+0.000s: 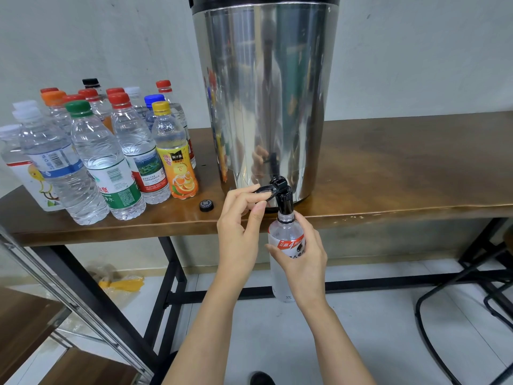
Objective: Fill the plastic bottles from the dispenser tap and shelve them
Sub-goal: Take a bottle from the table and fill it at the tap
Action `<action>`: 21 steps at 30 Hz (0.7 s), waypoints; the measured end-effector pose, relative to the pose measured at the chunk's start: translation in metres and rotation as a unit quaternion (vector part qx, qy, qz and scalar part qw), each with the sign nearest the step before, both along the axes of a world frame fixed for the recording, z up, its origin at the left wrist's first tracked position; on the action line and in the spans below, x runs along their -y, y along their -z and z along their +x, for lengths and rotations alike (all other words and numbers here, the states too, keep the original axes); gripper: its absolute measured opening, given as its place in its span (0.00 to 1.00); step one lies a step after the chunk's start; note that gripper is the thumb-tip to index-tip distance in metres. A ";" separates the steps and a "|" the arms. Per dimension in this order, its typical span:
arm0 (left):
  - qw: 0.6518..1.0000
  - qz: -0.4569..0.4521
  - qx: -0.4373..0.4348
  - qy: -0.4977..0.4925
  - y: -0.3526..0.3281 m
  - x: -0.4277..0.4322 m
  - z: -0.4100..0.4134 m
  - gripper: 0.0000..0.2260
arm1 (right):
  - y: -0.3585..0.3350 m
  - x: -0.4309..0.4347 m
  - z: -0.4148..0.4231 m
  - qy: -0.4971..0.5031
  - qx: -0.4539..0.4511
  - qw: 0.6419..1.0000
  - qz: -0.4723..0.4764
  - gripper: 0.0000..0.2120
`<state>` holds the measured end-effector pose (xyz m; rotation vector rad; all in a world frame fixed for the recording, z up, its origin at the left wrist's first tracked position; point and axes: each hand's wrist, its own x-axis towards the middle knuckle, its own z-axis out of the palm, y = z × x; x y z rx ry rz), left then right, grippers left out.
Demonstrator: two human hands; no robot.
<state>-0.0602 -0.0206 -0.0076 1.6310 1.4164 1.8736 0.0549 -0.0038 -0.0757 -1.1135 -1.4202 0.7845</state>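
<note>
A tall steel dispenser (263,87) stands on the wooden table (402,173), its black tap (283,194) over the front edge. My right hand (302,259) grips an uncapped clear bottle (286,237) with a red-and-white label, its mouth right under the tap spout. My left hand (240,218) pinches the tap's black lever (262,189) between thumb and fingers. A loose black cap (206,205) lies on the table left of the tap.
Several capped plastic bottles (97,154) stand crowded on the table's left end. A shelf unit with metal rails (55,315) is at the lower left. Black chair legs (458,301) stand under the table at the right. A yellow wrapper (122,284) lies on the floor.
</note>
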 end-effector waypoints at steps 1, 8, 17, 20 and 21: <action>1.000 0.001 -0.001 0.000 0.000 0.000 0.000 0.10 | 0.000 0.000 0.000 0.001 0.002 1.000 -0.001 0.36; 1.000 0.004 -0.004 0.002 0.001 0.000 -0.001 0.10 | 0.001 -0.002 0.000 0.004 0.010 1.000 -0.004 0.37; 1.000 0.012 -0.002 0.003 0.003 -0.002 -0.002 0.10 | -0.001 -0.001 0.001 0.004 0.011 1.000 -0.001 0.36; 1.000 0.012 -0.004 0.002 0.003 -0.002 -0.002 0.10 | 0.000 -0.001 0.000 0.006 0.014 1.000 0.000 0.36; 1.000 0.013 -0.004 0.002 0.003 -0.002 -0.002 0.10 | 0.000 -0.001 0.000 0.006 0.014 1.000 0.000 0.36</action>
